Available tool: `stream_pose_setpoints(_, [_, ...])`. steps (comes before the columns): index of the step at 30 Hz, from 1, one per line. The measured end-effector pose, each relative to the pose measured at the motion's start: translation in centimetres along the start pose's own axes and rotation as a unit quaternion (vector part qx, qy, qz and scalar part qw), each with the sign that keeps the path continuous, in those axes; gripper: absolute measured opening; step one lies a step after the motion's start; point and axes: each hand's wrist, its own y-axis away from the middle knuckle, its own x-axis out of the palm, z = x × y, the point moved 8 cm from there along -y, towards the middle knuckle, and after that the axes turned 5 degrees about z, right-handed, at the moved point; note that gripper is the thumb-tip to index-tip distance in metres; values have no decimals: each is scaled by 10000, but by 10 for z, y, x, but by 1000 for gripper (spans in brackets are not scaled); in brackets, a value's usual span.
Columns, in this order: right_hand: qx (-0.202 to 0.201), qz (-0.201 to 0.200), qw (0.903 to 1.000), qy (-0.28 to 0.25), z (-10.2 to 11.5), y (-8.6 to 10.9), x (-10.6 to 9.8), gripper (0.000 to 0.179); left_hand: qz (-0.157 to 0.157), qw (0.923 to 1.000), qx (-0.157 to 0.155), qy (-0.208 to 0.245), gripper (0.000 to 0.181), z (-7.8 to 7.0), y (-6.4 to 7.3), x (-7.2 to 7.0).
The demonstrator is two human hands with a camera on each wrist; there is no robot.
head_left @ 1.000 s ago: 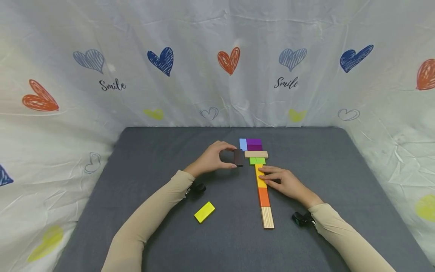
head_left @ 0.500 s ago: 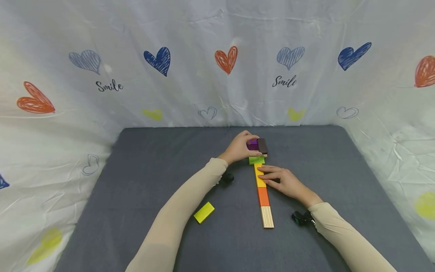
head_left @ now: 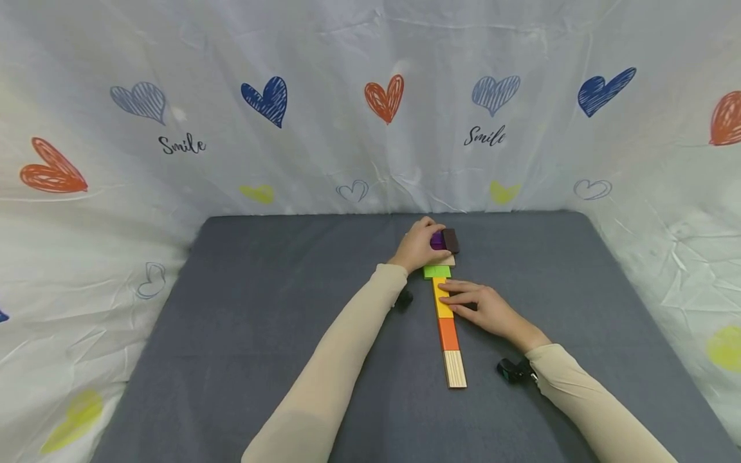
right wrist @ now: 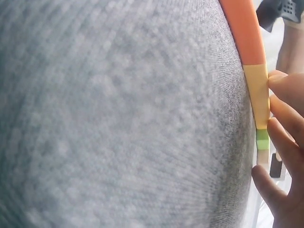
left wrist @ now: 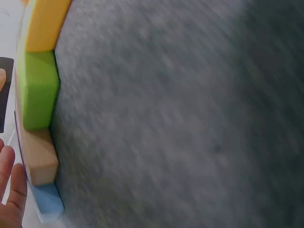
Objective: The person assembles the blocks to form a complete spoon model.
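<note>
Between its thumb and fingers my left hand (head_left: 417,247) pinches a dark brown block (head_left: 450,240) by its ends, at the right side of the purple blocks (head_left: 437,243). Whether the brown block touches the table I cannot tell. Below these run a plain wooden block (head_left: 447,260) and a green block (head_left: 437,271), then a yellow-orange block (head_left: 444,312), an orange block (head_left: 448,334) and a striped wooden block (head_left: 455,369) in a line. My right hand (head_left: 489,308) rests its extended fingers on the yellow-orange block. A light blue block (left wrist: 47,199) shows in the left wrist view.
Grey cloth covers the table (head_left: 278,289). Behind it hangs a white curtain (head_left: 324,154) printed with hearts. A wrist camera (head_left: 511,372) sits under the right wrist. The left sleeve (head_left: 330,360) crosses the table's middle.
My left hand has carried the dark brown block right and away, from left of the row to the purple blocks' right side. Its sleeve now hides the loose yellow block. The right hand stays put.
</note>
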Motion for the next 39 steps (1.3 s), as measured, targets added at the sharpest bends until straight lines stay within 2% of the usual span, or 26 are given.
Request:
stream_pose_setpoints(6, [-20,-28,10000,48,1,0,-1,29,67,9988,36,-478,64,-9,-4,0])
stream_pose_setpoints(14, [-47,-81,9999,36,2,1,-2,29,94,9948,2,-1015,63,-11,-9,4])
stream_pose_setpoints(22, [-222,-170,9996,27,4,2,-2,29,389,9928,-191,-1112,61,-10,-12,7])
stream_pose_setpoints(39, [-147,-82,9998,80,2,0,0,29,805,9909,-426,-988,61,-8,-8,6])
